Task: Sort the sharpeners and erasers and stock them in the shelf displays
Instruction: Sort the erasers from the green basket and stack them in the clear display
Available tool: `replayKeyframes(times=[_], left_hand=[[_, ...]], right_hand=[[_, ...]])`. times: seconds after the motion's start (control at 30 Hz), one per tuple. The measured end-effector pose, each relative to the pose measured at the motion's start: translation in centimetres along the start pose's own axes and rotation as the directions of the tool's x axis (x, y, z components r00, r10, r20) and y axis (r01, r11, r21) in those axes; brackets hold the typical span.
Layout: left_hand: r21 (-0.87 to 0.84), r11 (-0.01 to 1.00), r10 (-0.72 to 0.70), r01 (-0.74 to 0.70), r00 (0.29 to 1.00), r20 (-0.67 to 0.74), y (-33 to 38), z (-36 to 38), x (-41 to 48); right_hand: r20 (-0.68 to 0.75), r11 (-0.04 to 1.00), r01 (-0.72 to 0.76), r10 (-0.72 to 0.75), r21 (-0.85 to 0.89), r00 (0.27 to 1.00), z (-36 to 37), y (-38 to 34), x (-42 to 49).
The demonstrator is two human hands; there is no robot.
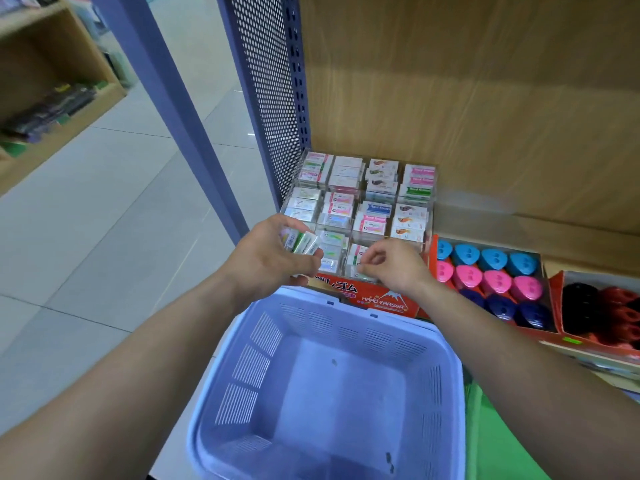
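My left hand [266, 254] grips a small stack of wrapped erasers [303, 241] just in front of the clear eraser display [360, 206] on the shelf. My right hand [394, 263] has its fingers curled and pinches an eraser [362, 268] at the front right compartment of that display. The display's compartments hold rows of boxed erasers. To the right, a red tray [491, 282] holds blue, pink and dark blue sharpeners. A second red tray [602, 313] holds black and red sharpeners.
A light blue plastic basket [332, 386] sits below my arms with nothing visible inside. A red Hard Eraser box [374, 297] lies under the display. A perforated blue shelf panel [266, 91] stands at left; wooden backing behind. Tiled aisle floor lies to the left.
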State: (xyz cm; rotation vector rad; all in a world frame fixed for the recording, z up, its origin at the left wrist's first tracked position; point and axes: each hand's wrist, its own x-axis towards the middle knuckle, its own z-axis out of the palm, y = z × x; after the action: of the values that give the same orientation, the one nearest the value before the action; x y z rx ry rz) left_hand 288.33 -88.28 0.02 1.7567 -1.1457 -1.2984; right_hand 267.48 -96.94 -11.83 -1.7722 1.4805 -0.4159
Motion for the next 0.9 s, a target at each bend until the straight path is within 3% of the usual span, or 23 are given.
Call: replayKeyframes(times=[0.1,0.23,0.3,0.37,0.47,0.7,0.9], left_hand=[[-0.034,0.999,-0.012,0.012,1.0,0.007,-0.1,0.1,0.1],[-0.04,0.999,0.006,-0.004,1.0,0.028,0.4,0.4,-0.1],[-0.04,0.999,0.013,-0.011,0.999,0.047,0.7,0.7,-0.2],[-0.04,0.999,0.025,-0.022,0.998,0.065,1.0,1.1,-0.3],[-0.039,0.998,0.059,-0.056,0.995,0.081,1.1,1.6,-0.3],[0.004,0.992,0.127,-0.128,0.989,0.076,1.8,2.8,-0.9],[-0.17,0.984,0.074,-0.055,0.991,0.107,2.0,2.4,-0.9]], right_hand=[[0.006,0.99,0.076,-0.076,-0.123,0.997,0.3,0.5,0.2],[0.013,0.985,0.1,-0.099,-0.139,0.995,-0.5,0.1,-0.4],[-0.043,0.993,0.112,-0.113,-0.022,0.993,-1.5,-1.1,-1.5],[-0.074,0.962,0.141,-0.127,0.233,0.989,-2.7,-3.2,-3.1],[0.037,0.868,0.137,-0.176,0.478,0.984,-4.1,-6.3,-5.3],[0.133,0.781,0.027,-0.14,0.624,0.981,-5.7,-7.3,-6.4],[0.095,0.698,-0.015,-0.076,0.716,0.993,-6.5,-6.2,-7.2]])
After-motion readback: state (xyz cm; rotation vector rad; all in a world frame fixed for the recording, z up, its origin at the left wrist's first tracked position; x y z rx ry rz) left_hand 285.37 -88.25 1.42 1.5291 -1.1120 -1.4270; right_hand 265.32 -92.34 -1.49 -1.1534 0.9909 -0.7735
